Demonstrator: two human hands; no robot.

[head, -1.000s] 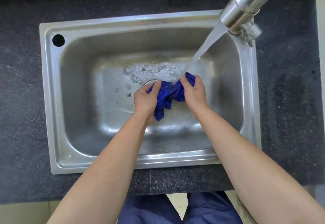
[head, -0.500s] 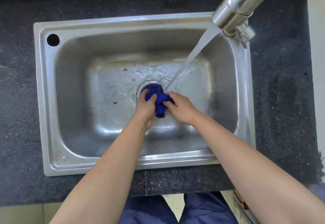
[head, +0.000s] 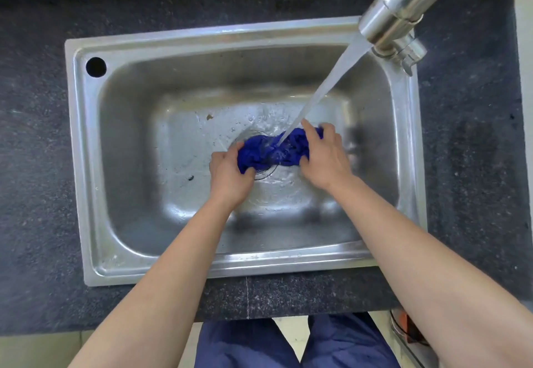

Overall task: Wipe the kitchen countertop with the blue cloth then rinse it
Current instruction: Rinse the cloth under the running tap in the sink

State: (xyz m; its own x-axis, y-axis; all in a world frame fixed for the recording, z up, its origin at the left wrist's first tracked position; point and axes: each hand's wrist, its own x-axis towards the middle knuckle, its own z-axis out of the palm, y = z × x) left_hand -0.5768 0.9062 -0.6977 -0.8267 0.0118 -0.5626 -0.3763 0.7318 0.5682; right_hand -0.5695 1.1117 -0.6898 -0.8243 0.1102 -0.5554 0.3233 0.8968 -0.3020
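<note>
1. The rinse is the step in hand. The blue cloth (head: 274, 151) is stretched, bunched, between the two hands, low in the sink (head: 78, 165) and over the drain (head: 264, 173).
2. The left hand (head: 230, 171) grasps the cloth's left end with curled fingers. The right hand (head: 323, 160) clutches the right end the same way.
3. The water stream (head: 326, 87) falls from the tap (head: 398, 18), up and right of the right hand, and lands on the cloth just left of that hand.
4. The next move likely calls for rubbing and wringing under the flow, both grips firm, then shutting the tap, which is nearest the right hand.
</note>
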